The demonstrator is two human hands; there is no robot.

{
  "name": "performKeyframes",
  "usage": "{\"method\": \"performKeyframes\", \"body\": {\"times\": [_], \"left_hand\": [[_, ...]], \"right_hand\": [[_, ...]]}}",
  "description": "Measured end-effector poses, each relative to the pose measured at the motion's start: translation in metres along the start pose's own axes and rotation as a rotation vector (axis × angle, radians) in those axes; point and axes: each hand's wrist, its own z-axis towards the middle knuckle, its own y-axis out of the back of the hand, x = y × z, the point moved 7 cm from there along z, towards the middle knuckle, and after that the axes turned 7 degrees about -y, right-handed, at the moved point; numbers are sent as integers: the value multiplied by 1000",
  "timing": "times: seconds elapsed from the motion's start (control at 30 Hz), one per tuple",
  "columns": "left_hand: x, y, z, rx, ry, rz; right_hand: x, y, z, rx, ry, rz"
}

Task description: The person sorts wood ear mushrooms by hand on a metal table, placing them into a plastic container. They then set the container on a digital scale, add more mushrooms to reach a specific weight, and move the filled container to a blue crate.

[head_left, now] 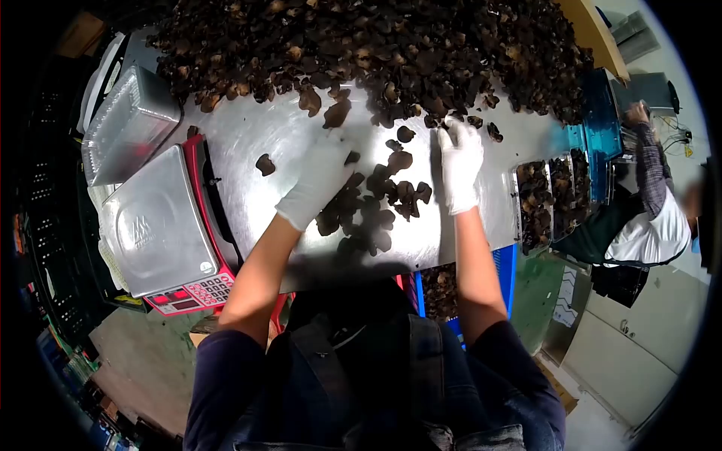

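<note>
Dark brown, curled wood ear mushrooms (361,52) lie in a large heap across the far side of a shiny metal table (248,131). My left hand (320,177), in a white glove, is low over the table's middle. A single mushroom (337,113) lies just beyond its fingers, and another dark piece shows at its right edge. Its fingers are blurred. My right hand (461,165), also gloved in white, is at the heap's near edge, fingers slightly apart, with nothing visible held. Between and below the hands lies a loose cluster of mushrooms (406,197).
At left stands a red-framed scale (154,225) beside stacked clear plastic trays (131,124). Clear trays filled with mushrooms (535,199) stand at right, near a blue translucent container (598,135). Below the table's edge is a blue crate (505,270). Another person (650,225) is at far right.
</note>
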Motion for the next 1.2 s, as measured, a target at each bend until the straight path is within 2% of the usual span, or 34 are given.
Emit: {"method": "performKeyframes", "body": {"times": [0.03, 0.17, 0.2, 0.23, 0.27, 0.3, 0.33, 0.37, 0.43, 0.47, 0.5, 0.53, 0.57, 0.63, 0.67, 0.7, 0.73, 0.77, 0.83, 0.87, 0.9, 0.93, 1.03, 1.1, 1.13, 1.17, 1.2], "left_hand": [[-3, 1, -5, 77, 15, -37], [-8, 9, -5, 16, 54, -114], [-13, 16, -1, -71, 55, -100], [-18, 20, 3, -160, 60, -87], [-15, 8, 12, -167, 65, -94], [-19, -13, 28, -143, -70, -75], [-38, -16, 39, -116, -206, -54], [-55, -7, 43, -322, -252, -214], [-74, -31, 65, -434, -395, -35], [-72, -41, 61, -434, -397, -33], [-72, -61, 60, -262, -381, 88], [-77, -64, 61, -97, -365, 211], [-74, -58, 49, -10, -347, -17], [-75, -46, 27, 19, -395, -94], [-76, -40, 20, 25, -394, -95], [-72, -28, 18, 62, -261, -204], [-65, -22, 18, 92, -130, -306], [-62, -21, 20, 89, -134, -296], [-51, -13, 25, 4, -36, -239], [-51, 3, 26, -148, -99, -244], [-49, 11, 28, -145, -100, -241], [-46, 19, 30, -166, -83, -256], [-33, 27, 28, -204, -55, -222], [-16, 29, 28, -266, 45, -264], [-14, 37, 30, -271, 26, -281], [-8, 40, 31, -268, 22, -280], [0, 44, 30, -306, 22, -237]], "right_hand": [[-2, -6, 12, -23, 99, -201], [-14, -11, -16, 177, -30, -140], [-6, -3, -38, 334, -155, -80], [-14, -7, -61, 397, 1, -62], [-12, -3, -68, 412, -13, 73], [-10, -3, -73, 430, -30, 208], [-17, 5, -63, 353, -299, 207], [-22, 8, -42, 315, -441, 294], [-15, 12, -2, 3, -179, 260], [-22, -2, 3, 147, -207, 214], [-29, -14, 2, 287, -240, 165], [-16, -9, -11, 278, -122, 168], [-18, -13, -25, 415, -221, 102], [-13, 0, -37, 336, -121, 318], [-21, 4, -33, 263, -277, 418], [-27, 8, -24, 224, -435, 266], [-41, -3, -10, 148, -328, 248], [-53, -14, 5, 68, -216, 233], [-41, -27, 24, 154, -155, 147], [-39, -33, 29, 194, -133, 133], [-32, -37, 32, 235, -110, 120], [-26, -38, 31, 180, -8, 83], [-18, -37, 29, 107, 63, 13], [-26, -37, 24, 198, 21, -52], [-14, -12, 12, 291, -34, -31], [-29, 3, -4, 333, -98, -53], [-29, 34, -28, 543, -214, -103]]}}
